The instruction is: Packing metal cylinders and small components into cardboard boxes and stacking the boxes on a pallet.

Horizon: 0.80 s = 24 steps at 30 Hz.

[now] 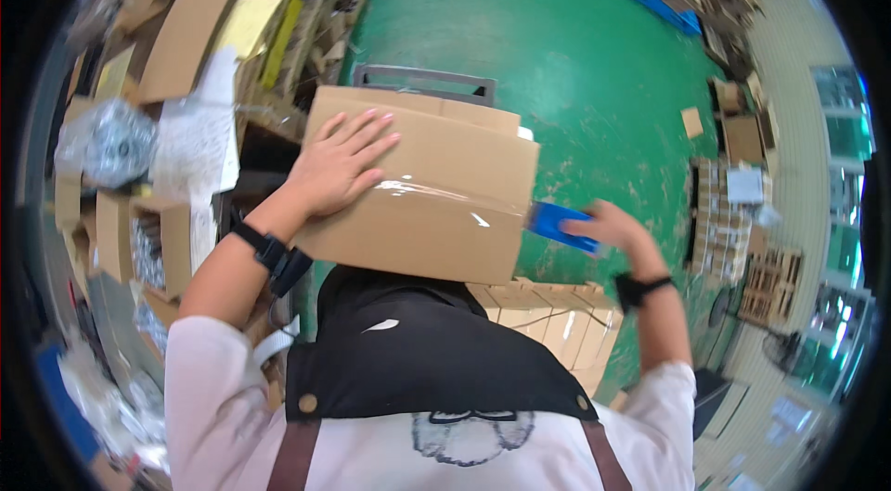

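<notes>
A brown cardboard box (pixel 436 157) lies in front of my body, with a strip of clear, shiny tape (pixel 445 191) running along its top seam to the right edge. My left hand (pixel 339 166) rests flat on the box's left part, fingers spread. Just off the right side, my right hand (pixel 608 226) grips a blue tape dispenser (pixel 560 225), whose front end is at the box edge where the tape reaches. Motion blurs this hand somewhat. Beneath the far side of the box, a dark grey frame (pixel 427 81) partly shows; the rest of it is hidden.
On the left, a cluttered bench holds a plastic-wrapped roll (pixel 116 143), written sheets (pixel 195 148) and an open carton (pixel 160 245). Flat cartons (pixel 566 319) stand close by my right front. Stacked boxes (pixel 719 213) and a wooden pallet (pixel 770 285) line the right side of the green floor (pixel 557 45).
</notes>
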### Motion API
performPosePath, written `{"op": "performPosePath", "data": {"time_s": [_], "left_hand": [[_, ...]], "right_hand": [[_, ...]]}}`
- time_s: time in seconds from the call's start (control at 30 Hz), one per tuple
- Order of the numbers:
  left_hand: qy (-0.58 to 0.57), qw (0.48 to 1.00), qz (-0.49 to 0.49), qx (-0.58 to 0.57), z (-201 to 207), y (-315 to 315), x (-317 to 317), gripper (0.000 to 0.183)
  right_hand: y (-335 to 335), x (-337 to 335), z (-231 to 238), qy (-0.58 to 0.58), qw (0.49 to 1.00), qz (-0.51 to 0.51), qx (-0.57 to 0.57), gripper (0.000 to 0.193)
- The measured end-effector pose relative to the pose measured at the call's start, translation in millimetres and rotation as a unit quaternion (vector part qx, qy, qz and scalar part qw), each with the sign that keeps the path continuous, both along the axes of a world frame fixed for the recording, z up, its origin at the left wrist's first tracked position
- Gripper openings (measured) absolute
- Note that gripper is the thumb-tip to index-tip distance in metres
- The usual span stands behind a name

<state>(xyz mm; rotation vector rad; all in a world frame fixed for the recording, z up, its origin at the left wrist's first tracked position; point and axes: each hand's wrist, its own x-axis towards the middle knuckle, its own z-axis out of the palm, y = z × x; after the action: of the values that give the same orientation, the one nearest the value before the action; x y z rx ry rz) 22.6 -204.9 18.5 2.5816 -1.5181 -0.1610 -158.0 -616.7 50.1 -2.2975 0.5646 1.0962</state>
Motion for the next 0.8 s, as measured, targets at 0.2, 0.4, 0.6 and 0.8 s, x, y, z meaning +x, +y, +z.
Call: {"op": "performPosePath", "data": {"time_s": [0.2,0.4,0.6,0.8], "left_hand": [[-0.004,1.0,-0.022,0.007,-9,-7,-1,0.062],[-0.012,0.872,0.355,-0.338,-63,58,-1,0.068],[0.707,0.446,0.282,-0.47,-32,71,-42,0.072],[0.672,0.536,0.146,-0.489,-91,173,-28,0.075]], "right_hand": [[86,0,-101,-0.153,0.973,0.042,-0.168,0.021],[113,-15,-100,-0.233,0.925,-0.22,-0.202,0.029],[122,-35,-72,-0.353,0.866,-0.255,-0.246,0.041],[148,-81,-71,-0.493,0.822,-0.24,-0.152,0.046]]}}
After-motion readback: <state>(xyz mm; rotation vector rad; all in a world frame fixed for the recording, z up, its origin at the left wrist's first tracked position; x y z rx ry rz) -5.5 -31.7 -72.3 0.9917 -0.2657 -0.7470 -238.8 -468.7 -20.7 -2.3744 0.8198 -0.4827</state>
